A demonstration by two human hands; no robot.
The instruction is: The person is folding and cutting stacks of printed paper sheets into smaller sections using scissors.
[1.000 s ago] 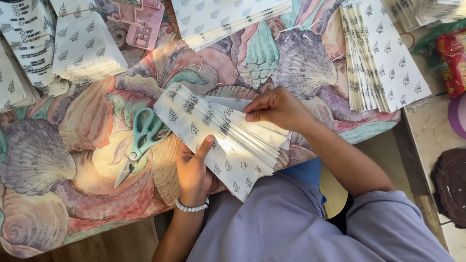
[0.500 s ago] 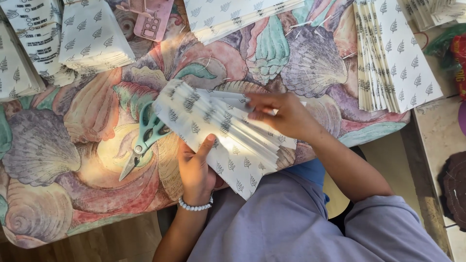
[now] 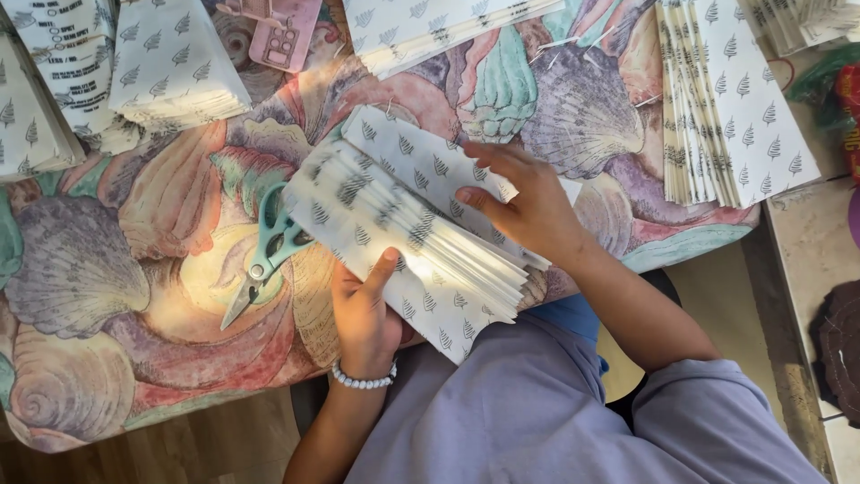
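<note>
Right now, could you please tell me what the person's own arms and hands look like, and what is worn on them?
Both hands are bare, with no gloves or rings showing. The left hand has a bracelet of small white beads round the wrist, and its forearm is uncovered. The right hand has a bare forearm too, up to a loose lavender-grey sleeve near the elbow.

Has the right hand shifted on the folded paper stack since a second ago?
Yes. The right hand has slid along the folded paper stack away from the green scissors, toward the stack's end nearer the table edge. The left hand stays put.
</note>
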